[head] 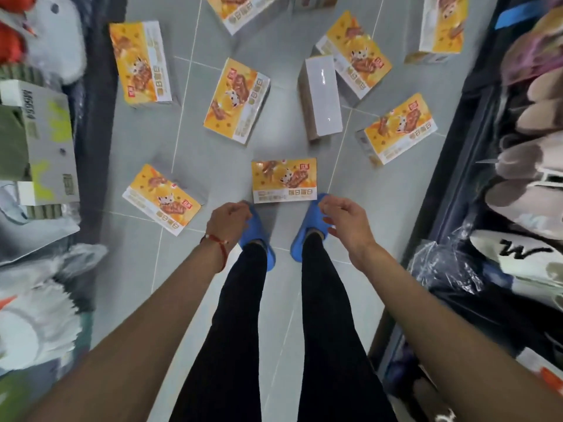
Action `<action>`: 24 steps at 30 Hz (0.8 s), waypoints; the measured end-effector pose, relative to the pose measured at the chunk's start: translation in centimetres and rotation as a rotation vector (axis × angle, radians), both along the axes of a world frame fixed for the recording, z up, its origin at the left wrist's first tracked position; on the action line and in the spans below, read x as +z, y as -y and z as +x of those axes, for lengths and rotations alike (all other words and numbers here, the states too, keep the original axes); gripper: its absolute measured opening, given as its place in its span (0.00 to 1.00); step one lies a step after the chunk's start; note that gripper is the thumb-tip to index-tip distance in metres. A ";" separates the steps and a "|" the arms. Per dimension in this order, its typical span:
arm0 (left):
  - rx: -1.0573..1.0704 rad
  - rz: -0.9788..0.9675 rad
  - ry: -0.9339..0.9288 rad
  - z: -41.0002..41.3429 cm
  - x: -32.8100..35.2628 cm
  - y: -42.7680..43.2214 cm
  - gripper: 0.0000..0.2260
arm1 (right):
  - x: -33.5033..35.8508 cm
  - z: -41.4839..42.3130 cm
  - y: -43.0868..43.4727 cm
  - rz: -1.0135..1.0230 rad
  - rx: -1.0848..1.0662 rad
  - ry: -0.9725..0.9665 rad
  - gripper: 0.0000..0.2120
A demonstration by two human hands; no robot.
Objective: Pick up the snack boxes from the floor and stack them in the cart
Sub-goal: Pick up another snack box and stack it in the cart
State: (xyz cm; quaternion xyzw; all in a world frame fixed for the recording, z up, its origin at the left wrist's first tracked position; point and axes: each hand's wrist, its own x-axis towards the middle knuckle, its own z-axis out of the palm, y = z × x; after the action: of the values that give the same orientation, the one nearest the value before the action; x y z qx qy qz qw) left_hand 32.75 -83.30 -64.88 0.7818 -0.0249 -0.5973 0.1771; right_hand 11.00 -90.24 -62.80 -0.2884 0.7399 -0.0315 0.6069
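Several orange-and-white snack boxes lie scattered on the grey tiled floor. The nearest snack box (285, 180) lies flat just in front of my blue slippers. Another box (162, 198) sits to its left, and one (237, 100) lies further out at centre. A box (321, 97) lies with its plain white side up. My left hand (229, 221), with a red string on the wrist, hangs above the left slipper with loosely curled fingers, holding nothing. My right hand (345, 222) hovers above the right slipper, fingers relaxed and empty. No cart is in view.
Shelves line both sides of the narrow aisle: plush toys and a grey carton (45, 141) on the left, slippers and bagged goods (524, 184) on the right. More snack boxes (399, 132) lie toward the far end of the aisle.
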 end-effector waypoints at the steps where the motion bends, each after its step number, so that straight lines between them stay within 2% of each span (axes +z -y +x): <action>1: 0.000 0.018 -0.004 -0.2 -1.9 0.2 0.04 | -2.0 -0.2 0.3 0.020 0.025 -0.009 0.06; 6: -0.032 0.088 0.008 -1.0 -12.0 0.1 0.04 | -12.3 -1.7 1.4 0.082 0.117 -0.048 0.08; 9: -0.101 0.116 0.045 -1.6 -17.2 0.2 0.05 | -17.8 -2.4 2.2 0.081 0.143 -0.064 0.03; 10: -0.138 0.125 0.061 -1.8 -19.0 0.5 0.06 | -20.0 -2.7 2.4 0.083 0.154 -0.065 0.05; 11: -0.150 0.130 0.071 -2.0 -20.8 1.0 0.09 | -22.1 -2.9 2.8 0.084 0.160 -0.067 0.09; 14: -0.116 0.100 0.047 -1.9 -27.1 2.2 0.35 | -28.6 -3.2 4.3 0.098 0.127 -0.034 0.21; 16: -0.021 0.093 0.032 -1.8 -32.1 2.6 0.44 | -32.4 -2.7 5.2 0.131 0.105 -0.038 0.37; 17: 0.019 0.077 0.041 -1.7 -34.4 2.9 0.45 | -33.9 -2.2 5.6 0.141 0.100 -0.031 0.39; 19: 0.024 0.065 0.103 -1.9 -36.4 4.3 0.41 | -36.6 -1.6 6.5 0.115 0.122 -0.014 0.25; 20: 0.018 0.049 0.144 -2.2 -36.0 5.8 0.38 | -38.1 -1.4 7.0 0.105 0.133 -0.001 0.22; 22: 0.037 0.054 0.177 -2.4 -37.0 7.0 0.33 | -40.3 -0.9 8.0 0.148 0.100 -0.010 0.35; 24: 0.061 0.058 0.171 -2.5 -38.4 7.3 0.29 | -42.2 -0.9 8.2 0.171 0.067 0.042 0.38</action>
State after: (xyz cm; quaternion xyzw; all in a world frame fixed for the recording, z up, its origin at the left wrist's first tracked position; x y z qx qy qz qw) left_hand 30.27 -90.58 -103.32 0.8352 0.0009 -0.5232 0.1697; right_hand 10.15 -98.48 -105.04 -0.2595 0.7170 0.0464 0.6453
